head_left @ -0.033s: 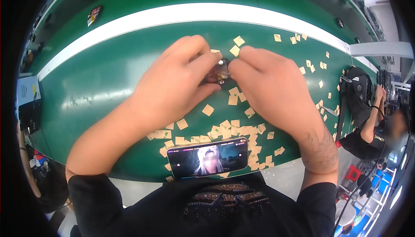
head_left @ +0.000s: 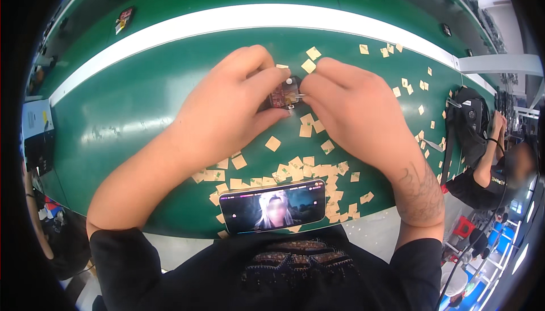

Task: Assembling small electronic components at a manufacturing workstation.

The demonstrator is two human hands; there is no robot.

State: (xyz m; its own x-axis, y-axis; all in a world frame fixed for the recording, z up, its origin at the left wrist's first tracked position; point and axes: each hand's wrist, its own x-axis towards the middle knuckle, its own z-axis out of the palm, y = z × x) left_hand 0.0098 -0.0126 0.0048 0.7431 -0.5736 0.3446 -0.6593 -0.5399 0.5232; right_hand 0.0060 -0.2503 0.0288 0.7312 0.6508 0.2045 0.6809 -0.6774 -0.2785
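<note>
Presently, left hand (head_left: pixel 227 101): grip clamped on the small device (head_left: pixel 283 96), index finger along its far edge, thumb at its near edge.
Right hand (head_left: pixel 355 98): fingertips together, grip clamped on a thin metal tool (head_left: pixel 302 96); most of the tool hidden by the fingers.
Tool tip: over the right part of the device; contact cannot be told.
Device position: between both hands, over the green table (head_left: pixel 125 118); resting or lifted, cannot tell. Dark frame, red inside, round white spot (head_left: pixel 289 82) near the far edge.
Paper squares (head_left: pixel 273 143): pale yellow, many; scattered on the table, crowded and overlapping just beyond and to the right of the phone (head_left: pixel 272 211).
Phone: sideways at the table's near edge, lit screen in view.
White strip (head_left: pixel 272 16): beyond the hands, running left to right.
Black bag (head_left: pixel 472 121): at the table's right edge.
Co-worker (head_left: pixel 482 172): far right, dark top, forearm raised.
</note>
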